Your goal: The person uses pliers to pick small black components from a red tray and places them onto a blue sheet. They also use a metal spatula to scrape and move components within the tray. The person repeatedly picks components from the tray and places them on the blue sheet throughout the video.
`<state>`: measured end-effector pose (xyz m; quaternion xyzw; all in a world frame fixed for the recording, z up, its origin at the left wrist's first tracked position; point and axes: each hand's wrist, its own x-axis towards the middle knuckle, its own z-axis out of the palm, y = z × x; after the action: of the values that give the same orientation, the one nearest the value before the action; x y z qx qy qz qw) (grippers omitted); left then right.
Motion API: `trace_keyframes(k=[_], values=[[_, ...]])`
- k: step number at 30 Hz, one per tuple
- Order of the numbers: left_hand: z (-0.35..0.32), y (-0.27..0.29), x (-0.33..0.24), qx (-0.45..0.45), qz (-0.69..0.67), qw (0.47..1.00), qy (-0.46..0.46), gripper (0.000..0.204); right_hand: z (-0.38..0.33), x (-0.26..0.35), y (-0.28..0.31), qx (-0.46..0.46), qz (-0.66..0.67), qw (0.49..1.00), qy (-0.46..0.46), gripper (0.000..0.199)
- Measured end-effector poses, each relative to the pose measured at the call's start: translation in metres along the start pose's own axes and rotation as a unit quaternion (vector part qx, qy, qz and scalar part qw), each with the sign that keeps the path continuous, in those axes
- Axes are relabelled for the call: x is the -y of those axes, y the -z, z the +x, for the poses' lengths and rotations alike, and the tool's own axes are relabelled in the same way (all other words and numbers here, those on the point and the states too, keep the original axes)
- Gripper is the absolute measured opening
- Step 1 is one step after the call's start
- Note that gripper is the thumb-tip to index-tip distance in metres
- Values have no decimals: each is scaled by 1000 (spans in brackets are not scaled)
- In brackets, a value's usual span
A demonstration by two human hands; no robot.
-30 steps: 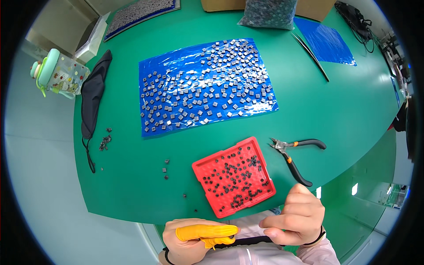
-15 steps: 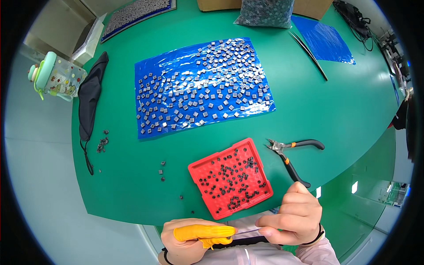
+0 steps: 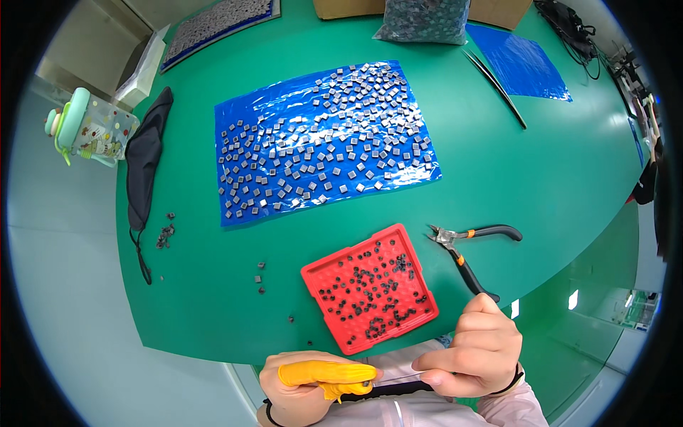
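Note:
At the table's near edge, my left hand (image 3: 302, 388) is closed, with yellow finger covers (image 3: 327, 371) on its thumb and a finger. A small dark piece (image 3: 366, 383) shows between those covered fingertips. To its right, my right hand (image 3: 473, 352) is closed in a pinch. A thin strand spans the short gap between the two hands, faint against the pale clothing; its ends are hidden by the fingers. Just beyond the hands lies a red tray (image 3: 320, 285) holding many small black ring-like parts (image 3: 370, 277).
Wire cutters (image 3: 455, 242) lie right of the tray. Behind it, a blue sheet (image 3: 249, 107) carries many small grey cubes. Tweezers (image 3: 498, 89), a bag of parts (image 3: 423, 21) and another blue sheet (image 3: 523, 64) lie farther back. A black mask (image 3: 146, 164) and a bottle (image 3: 96, 128) are left.
The strand between the hands looks fainter and my right fingertips have shifted very slightly. Both hands stay closed in nearly the same place.

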<state>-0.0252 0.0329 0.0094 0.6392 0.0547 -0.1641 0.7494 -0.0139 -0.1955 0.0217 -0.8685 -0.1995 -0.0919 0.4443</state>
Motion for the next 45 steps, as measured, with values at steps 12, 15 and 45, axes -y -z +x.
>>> trace_keyframes(k=[12,15,45], values=[[0,3,7,17,4,1000,-25,10,1,0,-3,-2,-34,999,0,12],[1,6,8,24,27,999,-21,9,0,-2,-4,-10,-45,999,14,13],[8,-8,17,-34,-24,994,-104,13,4,-2,-5,67,275,951,-124,11]])
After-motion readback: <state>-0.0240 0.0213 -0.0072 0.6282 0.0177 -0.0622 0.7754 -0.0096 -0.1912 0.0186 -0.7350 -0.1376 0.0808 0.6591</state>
